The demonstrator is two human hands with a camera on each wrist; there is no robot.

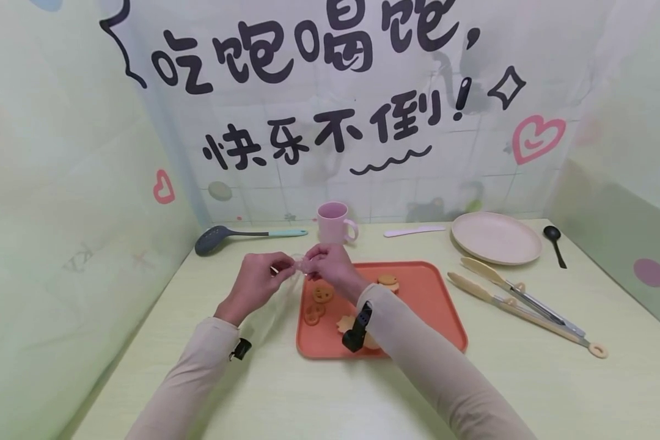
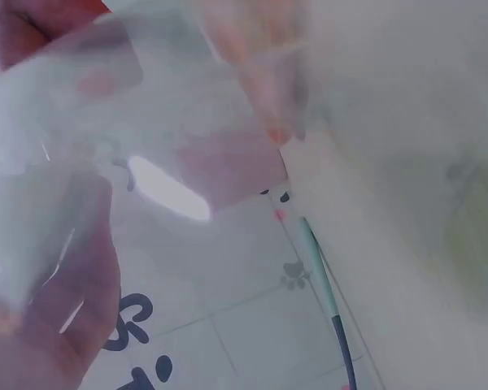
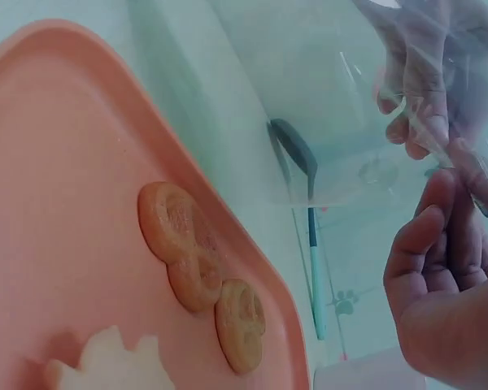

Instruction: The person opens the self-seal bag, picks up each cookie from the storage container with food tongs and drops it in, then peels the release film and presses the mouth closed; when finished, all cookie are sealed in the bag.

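Note:
Both hands meet above the back left corner of an orange tray (image 1: 429,305). Between them stretches a clear plastic bag (image 3: 342,106), thin and shiny. My left hand (image 1: 255,281) pinches the bag with thumb and fingers. My right hand (image 1: 332,269) pinches it too, close to the left fingertips. In the left wrist view the bag (image 2: 163,122) covers much of the picture and blurs the fingers behind it. On the tray lie two pretzel-shaped cookies (image 1: 322,294), a jagged pale cookie (image 1: 345,324) and round cookies (image 1: 387,281). The right forearm partly hides the tray.
A pink mug (image 1: 332,223) stands behind the hands, with a slotted spoon (image 1: 211,239) to its left. Rightward lie a pink knife (image 1: 412,231), a plate (image 1: 496,238), a black spoon (image 1: 553,235) and tongs (image 1: 519,305). Printed cloth walls enclose the table.

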